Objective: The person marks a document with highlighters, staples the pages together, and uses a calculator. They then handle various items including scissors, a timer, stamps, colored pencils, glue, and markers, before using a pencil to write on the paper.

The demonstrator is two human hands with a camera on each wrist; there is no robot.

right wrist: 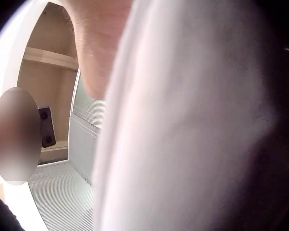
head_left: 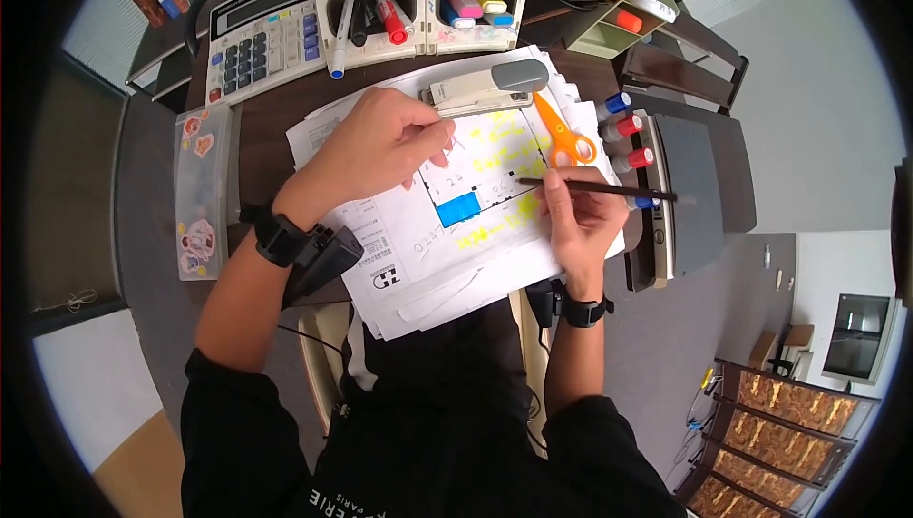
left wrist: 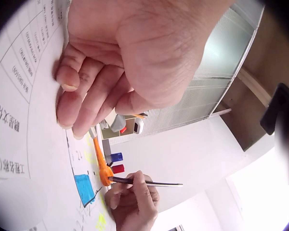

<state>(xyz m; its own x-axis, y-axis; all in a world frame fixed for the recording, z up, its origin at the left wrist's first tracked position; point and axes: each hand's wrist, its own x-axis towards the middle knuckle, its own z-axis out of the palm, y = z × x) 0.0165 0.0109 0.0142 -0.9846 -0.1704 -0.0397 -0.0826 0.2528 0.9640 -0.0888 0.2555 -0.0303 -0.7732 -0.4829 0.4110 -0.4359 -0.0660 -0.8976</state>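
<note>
My right hand pinches a dark pencil, its tip at the top sheet and its other end pointing right. Over the left part of the papers, my left hand has loosely bent fingers; in the left wrist view its fingertips are at the paper, with nothing held. Yellow writing, grey figures and a blue filled rectangle mark the sheet between the hands. A stapler lies just beyond the left hand. Orange scissors lie above the right hand. In the right wrist view, blurred white paper hides most of the hand.
A calculator and a pen organizer with markers stand at the back. On the left lies a clear stickered case. Several markers line the right side beside a dark grey device. A green holder stands back right.
</note>
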